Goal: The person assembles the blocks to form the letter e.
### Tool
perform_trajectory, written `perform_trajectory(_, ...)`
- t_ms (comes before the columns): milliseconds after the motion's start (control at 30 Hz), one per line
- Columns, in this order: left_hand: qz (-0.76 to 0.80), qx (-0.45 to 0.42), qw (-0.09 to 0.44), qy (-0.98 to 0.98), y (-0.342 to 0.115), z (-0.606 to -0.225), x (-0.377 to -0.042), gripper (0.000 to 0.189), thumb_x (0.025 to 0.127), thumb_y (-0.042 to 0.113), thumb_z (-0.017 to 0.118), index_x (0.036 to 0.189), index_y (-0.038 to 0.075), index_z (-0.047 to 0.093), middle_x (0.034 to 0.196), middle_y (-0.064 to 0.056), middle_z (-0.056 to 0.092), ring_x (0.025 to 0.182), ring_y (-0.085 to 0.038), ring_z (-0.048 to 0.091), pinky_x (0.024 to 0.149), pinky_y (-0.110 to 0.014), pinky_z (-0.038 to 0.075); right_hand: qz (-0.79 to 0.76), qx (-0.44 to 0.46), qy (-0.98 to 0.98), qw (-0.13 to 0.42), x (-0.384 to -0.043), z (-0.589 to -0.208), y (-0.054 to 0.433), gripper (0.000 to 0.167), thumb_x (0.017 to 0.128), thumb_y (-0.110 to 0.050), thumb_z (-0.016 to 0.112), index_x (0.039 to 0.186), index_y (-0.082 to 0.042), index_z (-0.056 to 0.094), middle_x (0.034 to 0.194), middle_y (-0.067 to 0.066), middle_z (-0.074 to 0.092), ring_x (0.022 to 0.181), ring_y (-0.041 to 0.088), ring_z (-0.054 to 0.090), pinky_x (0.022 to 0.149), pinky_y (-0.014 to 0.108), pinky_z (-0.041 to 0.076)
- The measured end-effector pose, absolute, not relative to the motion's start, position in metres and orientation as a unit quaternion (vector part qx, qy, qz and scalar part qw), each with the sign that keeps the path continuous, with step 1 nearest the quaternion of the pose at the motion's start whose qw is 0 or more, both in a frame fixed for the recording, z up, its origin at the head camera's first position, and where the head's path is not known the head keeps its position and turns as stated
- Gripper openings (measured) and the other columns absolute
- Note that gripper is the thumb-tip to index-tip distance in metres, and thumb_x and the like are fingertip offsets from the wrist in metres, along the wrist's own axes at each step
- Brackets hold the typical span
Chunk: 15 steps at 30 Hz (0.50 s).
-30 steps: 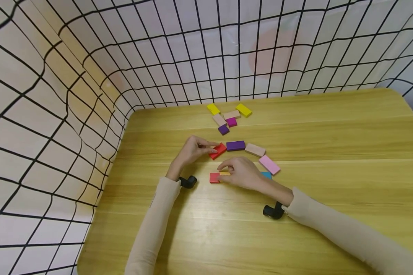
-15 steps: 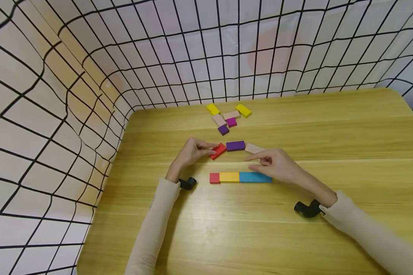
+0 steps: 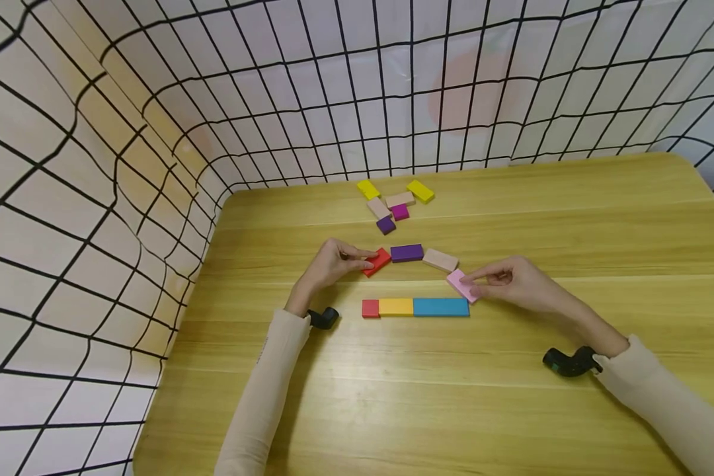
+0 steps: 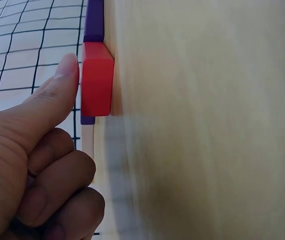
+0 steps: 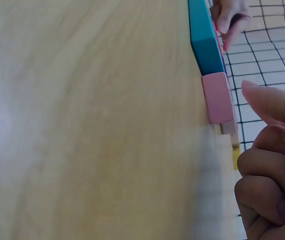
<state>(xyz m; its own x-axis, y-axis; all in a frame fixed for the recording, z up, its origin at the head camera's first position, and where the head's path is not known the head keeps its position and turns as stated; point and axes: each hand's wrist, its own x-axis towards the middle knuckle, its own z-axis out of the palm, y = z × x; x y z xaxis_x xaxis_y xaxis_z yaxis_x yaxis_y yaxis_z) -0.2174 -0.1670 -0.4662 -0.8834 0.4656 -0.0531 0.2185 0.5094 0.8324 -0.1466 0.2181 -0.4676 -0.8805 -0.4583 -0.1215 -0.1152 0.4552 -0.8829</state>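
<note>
My left hand [image 3: 332, 263] pinches a red block [image 3: 381, 261] between thumb and forefinger at the left end of a curved row. In the left wrist view the thumb lies at the red block's [image 4: 96, 82] upper edge, the other fingers curled. A purple block [image 3: 407, 253] and a beige block [image 3: 441, 260] continue the curve. At its right end my right hand [image 3: 520, 284] holds a pink block [image 3: 458, 283] with thumb and forefinger. Below runs a straight row: a small red block [image 3: 370, 309], an orange block [image 3: 396, 307] and a blue block [image 3: 441, 307].
Farther back lie loose blocks: two yellow blocks [image 3: 420, 191], beige blocks [image 3: 379, 209], a magenta block [image 3: 400, 212] and a dark purple block [image 3: 386, 225]. A black wire grid [image 3: 387, 99] borders the wooden table [image 3: 357, 403] behind and at the left.
My right hand has moved right, from over the straight row to the pink block, uncovering the orange and blue blocks. The pink block has turned and shifted slightly left. My left hand stays put.
</note>
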Motion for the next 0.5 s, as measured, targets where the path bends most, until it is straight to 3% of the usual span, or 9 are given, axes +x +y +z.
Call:
perform_trajectory(300, 0.448, 0.201, 0.135, 0.861, -0.165, -0.466, -0.221, 0.021, 0.093, 0.014, 0.078, 0.113, 0.01, 0.081, 0.107, -0.012, 0.08, 0.054, -0.008, 0.028, 0.051, -0.02, 0.027, -0.507, -0.157, 0.824, 0.197, -0.155, -0.48, 0.222, 0.027, 0.094, -0.022, 0.078, 0.118, -0.01, 0.079, 0.06, -0.008, 0.03, 0.06, 0.006, 0.031, 0.053, 0.027, 0.03)
perform_trajectory(500, 0.445, 0.188, 0.084, 0.871, -0.157, -0.463, -0.232, 0.02, 0.092, 0.012, 0.079, 0.111, 0.007, 0.082, 0.103, -0.013, 0.08, 0.053, -0.008, 0.029, 0.05, -0.02, 0.026, -0.519, -0.162, 0.817, 0.194, -0.156, -0.482, 0.221, 0.028, 0.094, -0.019, 0.078, 0.119, -0.006, 0.078, 0.061, -0.007, 0.033, 0.059, 0.008, 0.032, 0.053, 0.029, 0.03)
